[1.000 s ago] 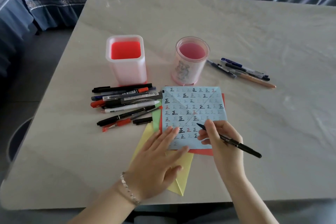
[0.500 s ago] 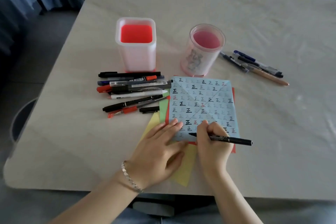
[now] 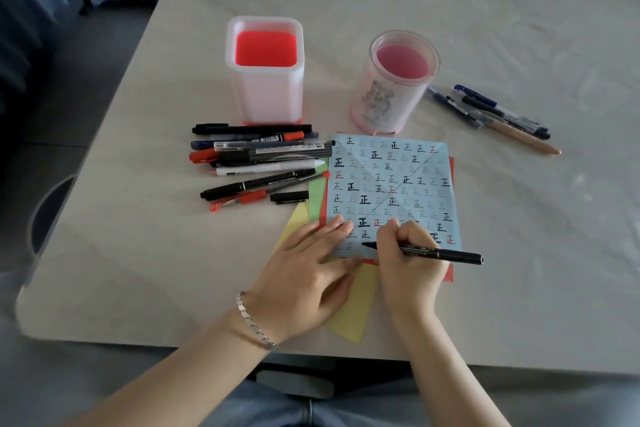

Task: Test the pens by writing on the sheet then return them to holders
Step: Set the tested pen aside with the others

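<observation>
At the near tabletop (image 3: 540,295) edge: pale blue square paper sheet (image 3: 391,184), crowded with test characters, held flat under the spread left hand (image 3: 304,274) so it cannot slide. One black felt-tip pen (image 3: 446,255), tip on the lower rows, pinched in the right hand (image 3: 408,256) grip for writing. Beyond, square white plastic holder (image 3: 265,90) and round clear pink holder (image 3: 391,94), penless

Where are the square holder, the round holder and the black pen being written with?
square holder (image 3: 266,94): head view, front wall.
round holder (image 3: 384,104): head view, clear side wall.
black pen (image 3: 446,254): head view, barrel behind the fingers.
</observation>
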`<action>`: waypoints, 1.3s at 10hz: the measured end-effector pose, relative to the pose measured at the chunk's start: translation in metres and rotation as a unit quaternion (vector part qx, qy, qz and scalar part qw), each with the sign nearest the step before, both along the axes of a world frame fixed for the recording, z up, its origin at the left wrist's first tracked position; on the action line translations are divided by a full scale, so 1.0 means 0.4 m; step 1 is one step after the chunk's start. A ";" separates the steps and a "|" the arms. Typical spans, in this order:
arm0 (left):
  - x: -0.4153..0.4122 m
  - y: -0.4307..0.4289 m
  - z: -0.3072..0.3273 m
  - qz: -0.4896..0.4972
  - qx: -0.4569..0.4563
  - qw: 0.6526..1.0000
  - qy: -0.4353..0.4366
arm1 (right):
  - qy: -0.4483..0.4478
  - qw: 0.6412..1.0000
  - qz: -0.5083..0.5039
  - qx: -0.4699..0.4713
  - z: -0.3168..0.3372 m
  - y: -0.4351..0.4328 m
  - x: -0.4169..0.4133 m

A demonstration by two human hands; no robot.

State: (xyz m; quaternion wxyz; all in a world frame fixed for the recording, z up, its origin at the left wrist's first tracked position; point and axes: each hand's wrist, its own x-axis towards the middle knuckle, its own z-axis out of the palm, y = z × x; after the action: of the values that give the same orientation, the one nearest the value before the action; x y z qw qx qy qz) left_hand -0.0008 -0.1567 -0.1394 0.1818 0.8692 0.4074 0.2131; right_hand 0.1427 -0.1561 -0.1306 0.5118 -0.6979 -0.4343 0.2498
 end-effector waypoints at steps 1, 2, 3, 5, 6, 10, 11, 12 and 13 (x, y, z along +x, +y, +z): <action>-0.001 0.000 0.002 -0.001 -0.002 1.000 0.005 | -0.004 1.000 0.003 0.004 -0.003 0.002 0.003; -0.001 0.000 0.004 -0.001 -0.005 1.000 0.013 | -0.020 1.000 0.011 0.010 -0.007 0.003 0.002; -0.001 0.000 0.004 0.001 -0.001 1.000 0.013 | -0.036 0.999 0.014 0.021 -0.009 0.004 0.001; -0.001 0.001 0.001 -0.002 0.004 1.000 0.013 | -0.028 0.999 -0.029 0.006 -0.003 0.003 0.001; -0.002 0.001 -0.001 0.000 0.003 1.000 0.011 | -0.011 1.000 -0.021 0.011 -0.008 0.004 0.004; -0.001 0.000 -0.003 0.000 -0.002 1.000 0.009 | -0.022 0.999 -0.019 0.028 -0.020 0.006 0.007; -0.001 0.000 -0.003 -0.001 -0.002 1.000 0.009 | -0.029 0.999 -0.022 0.032 -0.019 0.005 0.005; -0.001 0.001 -0.003 -0.001 -0.001 1.000 0.007 | -0.009 0.999 -0.028 0.027 -0.016 0.002 0.005; -0.001 0.000 -0.003 -0.001 -0.001 1.000 0.008 | 0.006 1.000 -0.018 0.021 -0.013 0.002 0.005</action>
State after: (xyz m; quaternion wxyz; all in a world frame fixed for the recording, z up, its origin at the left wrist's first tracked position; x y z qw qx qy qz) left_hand -0.0013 -0.1567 -0.1406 0.1799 0.8712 0.4078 0.2058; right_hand 0.1448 -0.1551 -0.1359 0.5336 -0.6931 -0.4238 0.2351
